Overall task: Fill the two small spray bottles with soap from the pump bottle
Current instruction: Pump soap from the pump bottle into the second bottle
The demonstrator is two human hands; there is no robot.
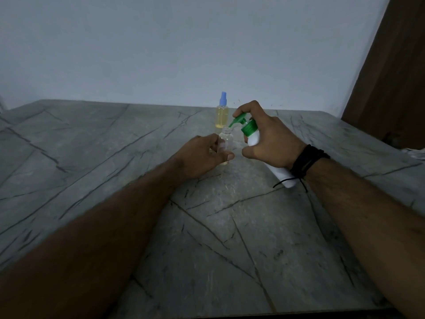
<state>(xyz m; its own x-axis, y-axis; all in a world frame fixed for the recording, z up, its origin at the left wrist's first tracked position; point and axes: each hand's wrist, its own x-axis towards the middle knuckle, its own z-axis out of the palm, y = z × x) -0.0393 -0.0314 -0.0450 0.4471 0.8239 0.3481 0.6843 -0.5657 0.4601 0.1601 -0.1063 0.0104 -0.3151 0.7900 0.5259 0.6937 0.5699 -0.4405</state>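
Soap flows centre-frame: right hand [268, 139] grasps the tilted pump bottle [253, 134], nozzle over the open spray bottle [226, 140], steadied in left hand [202, 155] fingers; filled bottle [222, 115] waits behind.

bare forearms, black corded wristbands [305, 161] on right wrist.
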